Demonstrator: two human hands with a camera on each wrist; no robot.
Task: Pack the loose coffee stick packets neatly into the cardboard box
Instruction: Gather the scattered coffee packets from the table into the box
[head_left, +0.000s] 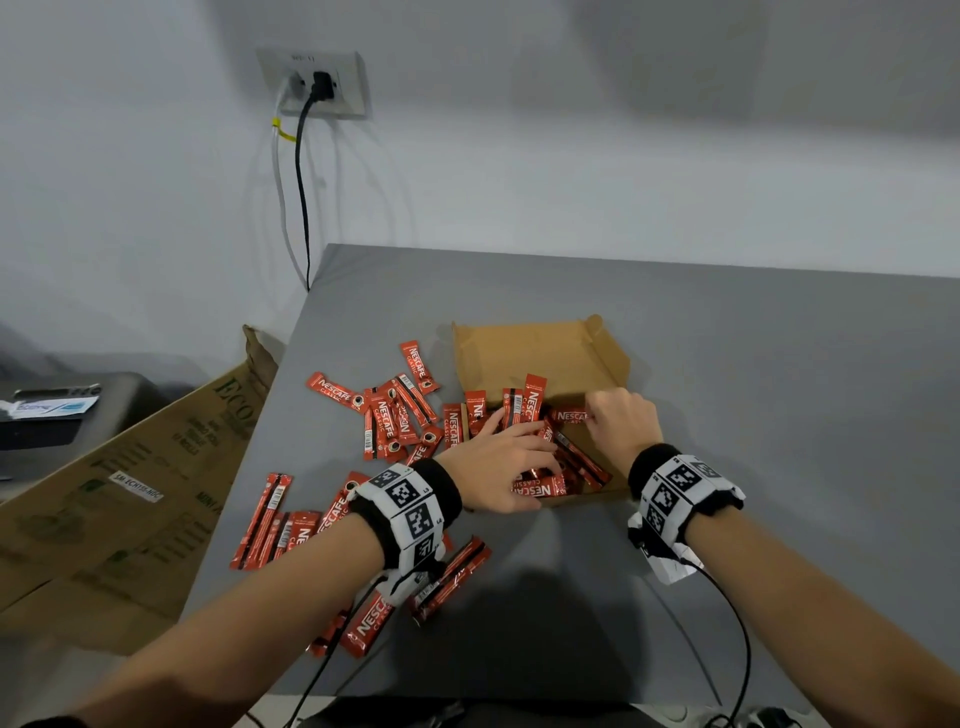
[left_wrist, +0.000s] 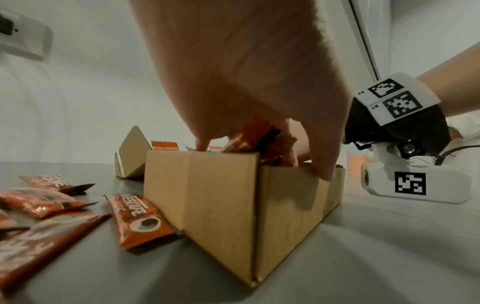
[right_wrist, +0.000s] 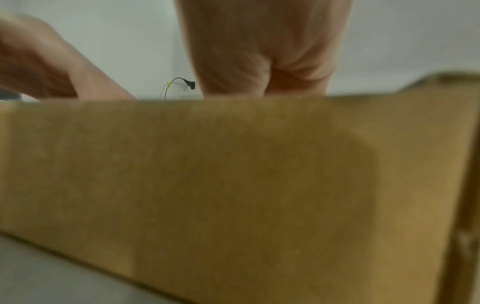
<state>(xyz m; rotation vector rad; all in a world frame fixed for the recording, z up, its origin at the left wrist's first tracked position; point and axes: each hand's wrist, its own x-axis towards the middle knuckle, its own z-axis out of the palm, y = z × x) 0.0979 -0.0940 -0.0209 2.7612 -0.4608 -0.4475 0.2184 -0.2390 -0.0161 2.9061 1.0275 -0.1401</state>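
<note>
An open brown cardboard box (head_left: 540, 343) sits mid-table, its lid flap folded back, with several red coffee stick packets (head_left: 530, 405) inside, some leaning on the far wall. My left hand (head_left: 519, 457) lies over the packets in the box with fingers spread fairly straight. In the left wrist view those fingers (left_wrist: 205, 142) reach down among the packets (left_wrist: 252, 139), and the thumb (left_wrist: 327, 172) rests on the box wall (left_wrist: 221, 195). My right hand (head_left: 613, 421) pinches the end of one packet (head_left: 571, 415) inside the box. The right wrist view is mostly box wall (right_wrist: 233, 174).
Loose packets lie left of the box (head_left: 395, 415) and near my left forearm (head_left: 270, 514), (head_left: 452, 577). A large flattened carton (head_left: 130, 493) leans at the grey table's (head_left: 753, 389) left edge. A wall socket (head_left: 317, 83) with cables is behind. Wrist camera cables trail toward me.
</note>
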